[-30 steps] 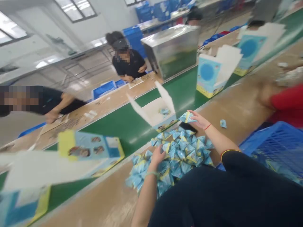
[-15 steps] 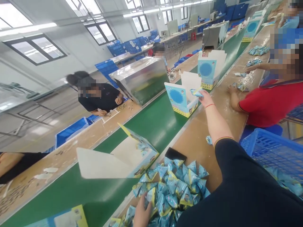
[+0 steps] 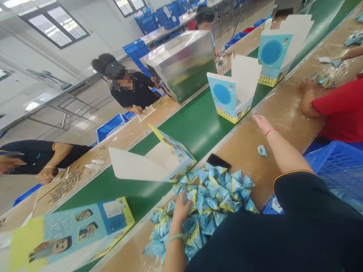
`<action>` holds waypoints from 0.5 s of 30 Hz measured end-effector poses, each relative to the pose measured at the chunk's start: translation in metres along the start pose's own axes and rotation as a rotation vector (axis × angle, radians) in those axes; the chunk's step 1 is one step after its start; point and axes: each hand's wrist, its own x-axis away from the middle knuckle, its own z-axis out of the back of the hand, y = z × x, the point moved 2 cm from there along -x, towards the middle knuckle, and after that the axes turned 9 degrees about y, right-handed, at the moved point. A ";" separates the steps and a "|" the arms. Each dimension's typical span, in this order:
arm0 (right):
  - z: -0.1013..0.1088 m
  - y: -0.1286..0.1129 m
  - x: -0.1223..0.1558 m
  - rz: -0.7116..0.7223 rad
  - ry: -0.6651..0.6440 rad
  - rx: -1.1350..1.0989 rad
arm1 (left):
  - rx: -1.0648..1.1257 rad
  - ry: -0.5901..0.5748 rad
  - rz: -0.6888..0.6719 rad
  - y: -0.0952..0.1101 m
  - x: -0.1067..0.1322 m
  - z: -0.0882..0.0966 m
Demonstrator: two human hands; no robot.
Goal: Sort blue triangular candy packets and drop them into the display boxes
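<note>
A heap of small blue and yellow triangular packets [image 3: 211,196] lies on the brown bench in front of me. My left hand [image 3: 181,209] rests on the left side of the heap, fingers curled into the packets. My right hand [image 3: 262,122] is stretched out flat and holds nothing, close to an open blue carton [image 3: 231,94] that stands on the green belt [image 3: 195,128]. Another open carton [image 3: 159,160] lies tipped on the belt beside the heap. One stray packet [image 3: 262,150] lies on the bench near my right forearm.
A flat printed carton [image 3: 70,234] lies at the lower left, and a third carton [image 3: 276,53] stands farther along the belt. A blue crate [image 3: 337,170] sits at my right. A person in red [image 3: 337,109] works beside me; others sit across the belt. A metal box [image 3: 184,64] spans the belt.
My right hand has let go of the packet it carried to the upright carton and has drawn back, now flat. The cartons have moved along the belt. My left hand stays in the heap.
</note>
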 end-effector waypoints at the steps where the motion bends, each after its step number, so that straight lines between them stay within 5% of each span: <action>1: 0.002 0.012 0.020 -0.021 -0.086 0.051 | 0.002 -0.004 0.001 0.007 0.001 0.003; 5: 0.011 0.051 0.106 -0.032 -0.503 0.213 | -0.016 0.030 0.004 0.024 0.007 0.012; 9: 0.017 0.063 0.174 0.240 -0.822 0.465 | -0.039 0.095 0.018 0.029 0.011 0.018; 12: 0.030 0.055 0.199 0.377 -0.746 0.478 | -0.050 0.138 -0.041 0.040 0.015 0.026; 15: 0.067 0.045 0.214 0.436 -0.279 0.338 | -0.019 0.188 -0.177 0.055 0.029 0.030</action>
